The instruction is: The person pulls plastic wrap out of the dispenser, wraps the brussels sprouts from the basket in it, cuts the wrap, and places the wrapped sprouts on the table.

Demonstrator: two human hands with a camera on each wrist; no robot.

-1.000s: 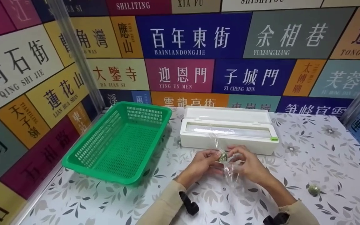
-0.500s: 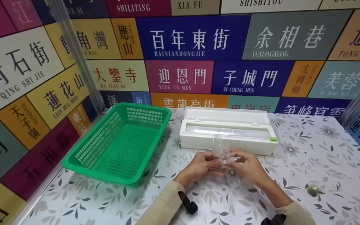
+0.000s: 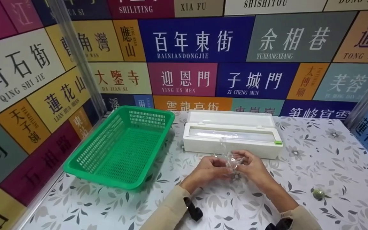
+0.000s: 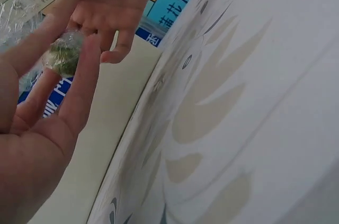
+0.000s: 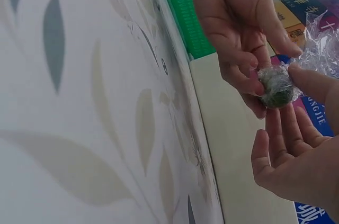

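Between both hands is a small green ball (image 5: 278, 86) wrapped in clear cling film. My left hand (image 3: 206, 169) holds it between thumb and fingers from the left, as the left wrist view also shows. From the other side my right hand (image 3: 252, 167) pinches the wrapping, its thumb on the film and the other fingers spread below the ball. A crumpled tail of film (image 5: 323, 44) sticks out past the fingertips. In the head view, film and fingers mostly hide the ball. Away to the right, a second wrapped green ball (image 3: 318, 193) lies on the table.
Just beyond the hands stands a white cling film box (image 3: 235, 148), lid raised, with a film roll (image 3: 232, 134) inside and a green slider (image 3: 278, 142). A green perforated basket (image 3: 107, 180) sits to the left. A sign-patterned wall (image 3: 196, 38) rises behind the floral-covered table (image 3: 299, 172).
The film hanging below the hands has been gathered up around the ball. Both hands stay in place while their fingers shift on the wrapping; the green ball has become covered in the head view.
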